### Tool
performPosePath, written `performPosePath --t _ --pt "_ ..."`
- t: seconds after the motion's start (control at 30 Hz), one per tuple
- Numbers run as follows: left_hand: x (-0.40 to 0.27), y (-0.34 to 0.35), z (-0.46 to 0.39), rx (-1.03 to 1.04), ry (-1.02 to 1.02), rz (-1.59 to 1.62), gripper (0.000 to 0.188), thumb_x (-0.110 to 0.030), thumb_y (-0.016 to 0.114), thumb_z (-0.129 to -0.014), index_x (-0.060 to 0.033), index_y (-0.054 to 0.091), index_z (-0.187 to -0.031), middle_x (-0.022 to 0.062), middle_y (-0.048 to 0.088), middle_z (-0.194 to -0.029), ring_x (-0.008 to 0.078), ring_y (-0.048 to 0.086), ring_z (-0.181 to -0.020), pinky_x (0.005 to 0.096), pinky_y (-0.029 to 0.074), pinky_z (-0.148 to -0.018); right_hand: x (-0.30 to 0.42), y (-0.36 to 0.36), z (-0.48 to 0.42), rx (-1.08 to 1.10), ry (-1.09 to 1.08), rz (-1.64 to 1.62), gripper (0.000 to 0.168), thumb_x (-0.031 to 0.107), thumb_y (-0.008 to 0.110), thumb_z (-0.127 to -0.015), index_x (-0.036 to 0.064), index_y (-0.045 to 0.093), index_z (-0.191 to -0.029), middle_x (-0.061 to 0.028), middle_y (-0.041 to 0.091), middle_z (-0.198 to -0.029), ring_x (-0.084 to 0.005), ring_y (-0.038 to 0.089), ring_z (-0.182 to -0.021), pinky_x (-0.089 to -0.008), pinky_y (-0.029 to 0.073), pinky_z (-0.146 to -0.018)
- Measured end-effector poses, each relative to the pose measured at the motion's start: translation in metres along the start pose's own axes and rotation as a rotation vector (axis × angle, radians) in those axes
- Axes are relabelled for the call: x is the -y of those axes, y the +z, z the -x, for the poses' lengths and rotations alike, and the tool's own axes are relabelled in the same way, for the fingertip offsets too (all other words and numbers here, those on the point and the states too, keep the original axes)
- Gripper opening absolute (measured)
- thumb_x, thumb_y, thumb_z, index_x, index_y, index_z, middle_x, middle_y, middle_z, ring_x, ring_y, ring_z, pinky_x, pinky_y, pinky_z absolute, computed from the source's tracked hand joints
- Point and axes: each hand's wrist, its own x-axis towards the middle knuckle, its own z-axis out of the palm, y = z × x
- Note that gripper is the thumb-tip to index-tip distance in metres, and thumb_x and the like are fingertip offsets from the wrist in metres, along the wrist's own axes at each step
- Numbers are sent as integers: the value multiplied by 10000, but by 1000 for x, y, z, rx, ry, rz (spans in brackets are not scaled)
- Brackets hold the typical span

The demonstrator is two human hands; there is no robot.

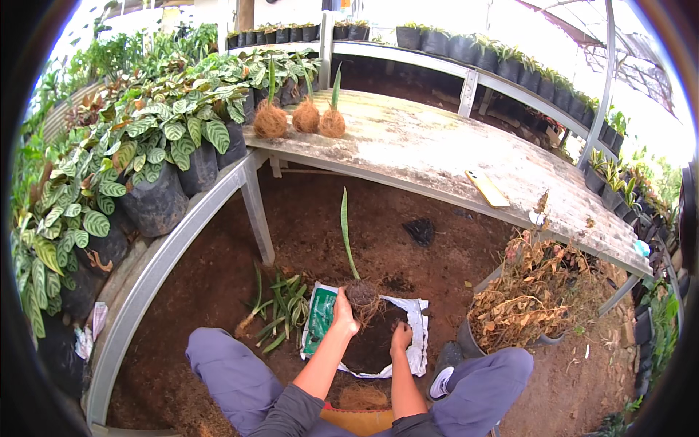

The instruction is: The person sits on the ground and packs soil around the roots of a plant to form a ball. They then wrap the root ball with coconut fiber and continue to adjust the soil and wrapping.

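My left hand [344, 312] holds a root ball wrapped in brown fibre [363, 297], from which one long green snake plant leaf [347, 235] stands up. Below it lies a cut-open plastic sack [418, 338] with dark potting soil [371, 344] in it. At the sack's right side, my right hand [402, 334] is closed over the soil, with some dark soil at its fingers. A pad of brown coconut fibre [362, 396] lies between the sack and my seat. Left of the sack are several loose snake plants [284, 306] on the ground.
Three fibre-wrapped balls [270, 120] with upright leaves and a yellow phone [487, 189] rest on a corrugated bench [404, 147]. Bagged leafy plants [155, 199] line the left bench. A tub of dried plants [469, 336] stands at right; black plastic [419, 231] lies on the soil floor.
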Motion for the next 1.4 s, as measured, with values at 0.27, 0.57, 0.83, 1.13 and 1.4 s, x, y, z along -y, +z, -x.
performPosePath --t 0.27,0.57,0.83,1.13,1.4 --pt "-10 -5 0 105 -11 67 476 -432 364 -949 -56 624 -1085 132 686 -1031 301 671 -930 457 548 -836 -86 -33 62 331 -163 1032 746 533 553 -864 116 387 -1461 -228 172 -1558 -436 92 -1436 -543 131 -1160" --pt "-11 -11 -4 83 -9 51 470 -425 358 -955 -58 632 -1059 132 692 -1012 295 676 -922 452 552 -833 -67 -37 78 407 -192 1242 928 718 487 -823 157 266 -1529 -239 78 -1588 -439 -34 -1461 -600 0 -1152" --pt "-7 -15 -11 77 -18 41 469 -417 345 -962 -63 628 -1083 125 691 -1041 286 673 -954 452 548 -837 -93 -23 88 517 -397 1159 915 695 530 -818 120 309 -1496 -277 172 -1549 -474 127 -1432 -599 130 -1144" --pt "-7 -12 -9 74 -23 43 475 -421 348 -964 -61 624 -1105 128 686 -1061 292 670 -962 458 543 -849 -83 -26 80 509 -369 1147 971 680 619 -775 119 287 -1495 -260 254 -1490 -459 189 -1400 -579 224 -1114" --pt "-10 -19 -13 23 6 -5 567 -469 269 -992 -47 588 -1199 149 641 -1182 315 621 -1084 479 487 -954 -88 -28 77 494 -353 1130 1069 739 592 -744 122 213 -1530 -250 102 -1574 -437 57 -1458 -578 165 -1146"
